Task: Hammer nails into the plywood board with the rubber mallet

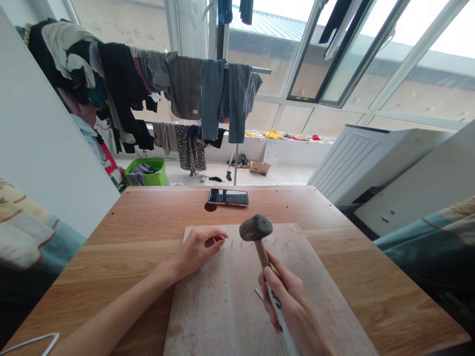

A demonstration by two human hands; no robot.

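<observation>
My right hand [284, 291] is wrapped around the handle of a mallet [256, 227] with a dark, worn, barrel-shaped head, raised over a wooden board [215, 306]. At the board's far part, my left hand [202, 247] is closed in a pinch with its fingertips low over the surface, at the left end of a row of nails [275, 242]. A nail seems to be between these fingertips, mostly hidden. Several nails stand in the row, some of them tilted. Partly covered by my right hand, a thin metal rod [259, 294] lies on the board.
The board lies on a wooden table [122, 257]. Near the table's far edge a phone [228, 197] lies beside a round hole [210, 207]. A white wire [52, 338] shows at the near left. Beyond are hanging clothes [185, 86] and a green basket [159, 173].
</observation>
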